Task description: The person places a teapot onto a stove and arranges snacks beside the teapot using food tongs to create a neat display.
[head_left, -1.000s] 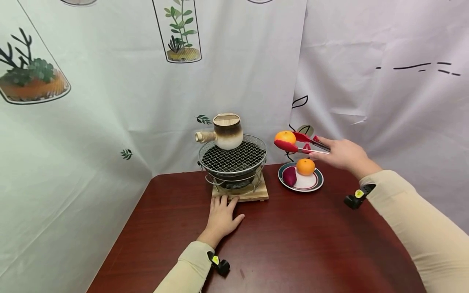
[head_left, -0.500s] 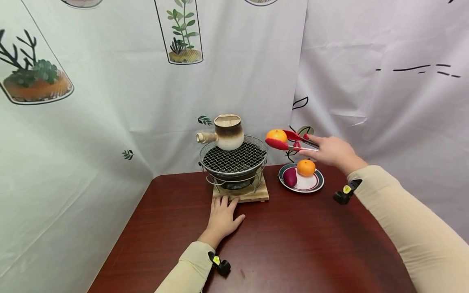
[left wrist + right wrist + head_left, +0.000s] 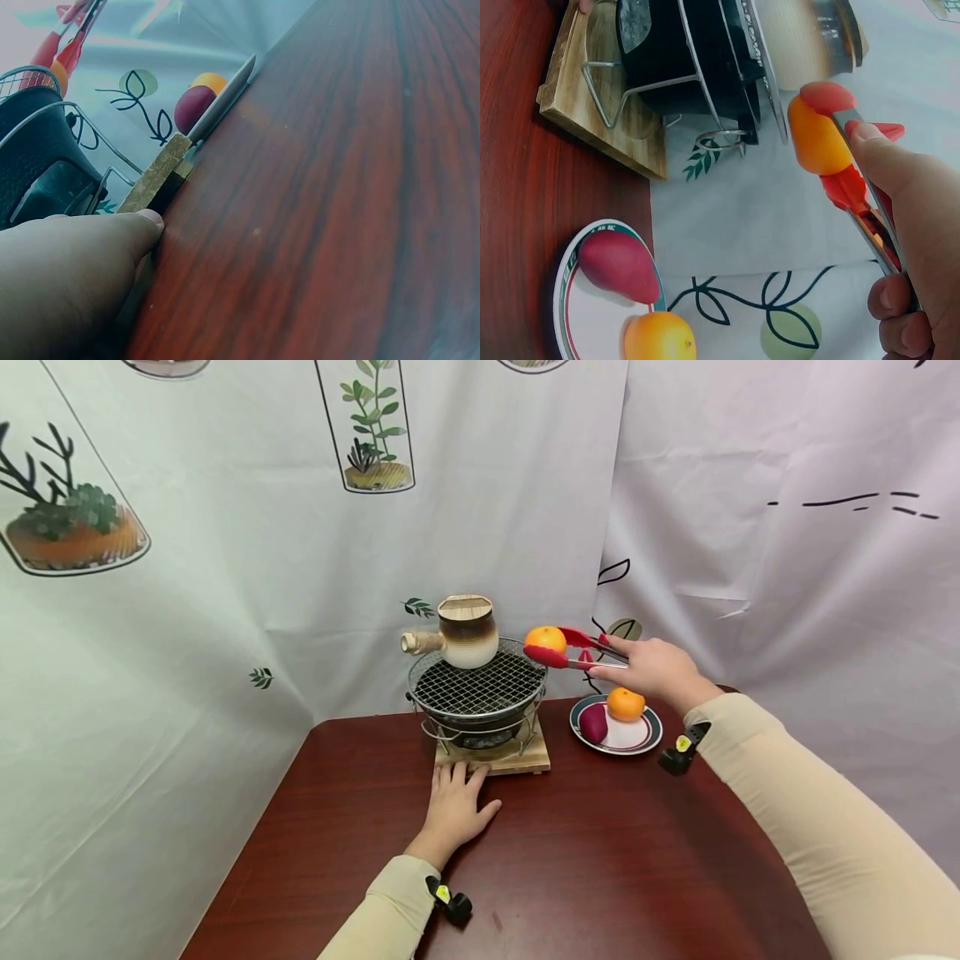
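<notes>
In the head view my right hand [image 3: 656, 670] grips a pair of red-tipped tongs [image 3: 592, 662]. Between the tong tips is a mandarin orange [image 3: 545, 639], held in the air by the right rim of the round grill [image 3: 480, 681]. The right wrist view shows thumb and fingers [image 3: 891, 296] curled round the metal arms. My left hand [image 3: 452, 810] lies with fingers spread, fingertips on the front edge of the wooden base [image 3: 517, 764] below the grill. A clay pot [image 3: 468, 635] with a side handle and wooden lid stands on the grill mesh.
Right of the grill, a plate [image 3: 637, 743] with a green rim bears a second mandarin orange [image 3: 626, 704] and a purple sweet-potato-like item [image 3: 593, 723]. The reddish-brown table [image 3: 585, 860] meets a printed cloth backdrop [image 3: 510, 527] behind.
My right hand has moved left with the tongs and the mandarin orange, from above the plate to the grill's right rim. The left hand has stayed on the base.
</notes>
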`<state>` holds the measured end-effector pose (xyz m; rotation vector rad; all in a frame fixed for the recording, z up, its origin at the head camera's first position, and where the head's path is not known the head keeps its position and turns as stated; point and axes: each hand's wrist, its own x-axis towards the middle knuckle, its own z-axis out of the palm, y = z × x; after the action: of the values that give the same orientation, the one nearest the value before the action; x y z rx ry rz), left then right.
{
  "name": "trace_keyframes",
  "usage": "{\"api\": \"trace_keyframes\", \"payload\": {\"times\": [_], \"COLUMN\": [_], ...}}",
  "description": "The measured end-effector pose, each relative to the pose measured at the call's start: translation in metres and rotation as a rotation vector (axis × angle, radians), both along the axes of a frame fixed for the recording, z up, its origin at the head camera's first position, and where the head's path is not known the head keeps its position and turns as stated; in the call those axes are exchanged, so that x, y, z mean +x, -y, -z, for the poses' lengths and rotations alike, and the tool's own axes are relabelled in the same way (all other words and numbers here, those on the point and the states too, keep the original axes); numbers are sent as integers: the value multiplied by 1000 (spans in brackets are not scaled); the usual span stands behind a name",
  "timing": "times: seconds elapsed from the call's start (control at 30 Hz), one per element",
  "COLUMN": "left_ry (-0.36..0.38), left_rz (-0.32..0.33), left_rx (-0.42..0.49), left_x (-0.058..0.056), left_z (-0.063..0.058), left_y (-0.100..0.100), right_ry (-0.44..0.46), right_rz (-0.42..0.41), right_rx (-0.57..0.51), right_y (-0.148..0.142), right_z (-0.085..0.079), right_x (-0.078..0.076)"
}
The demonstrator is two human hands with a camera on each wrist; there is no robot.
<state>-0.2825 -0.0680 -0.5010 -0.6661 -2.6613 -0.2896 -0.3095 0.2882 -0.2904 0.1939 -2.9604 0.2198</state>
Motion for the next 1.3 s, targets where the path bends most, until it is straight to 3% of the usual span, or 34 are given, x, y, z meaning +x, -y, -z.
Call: {"api": "trace_keyframes", "payload": {"times": [0.23, 0.77, 1.3], "left_ry": [-29, -19, -25], "left_rz": [3, -1, 1], "left_rx": [0, -9, -10], "left_x": [0, 1, 1], "left_z": [0, -1, -2], "left_y": [0, -1, 0], "right_ry": [-20, -34, -32], "right_rz": [-17, -64, -95], "right_rx": [-18, -4, -22], "right_y": [10, 30, 34], "right_z": [2, 7, 16], "right_x": [-5, -13, -13]}}
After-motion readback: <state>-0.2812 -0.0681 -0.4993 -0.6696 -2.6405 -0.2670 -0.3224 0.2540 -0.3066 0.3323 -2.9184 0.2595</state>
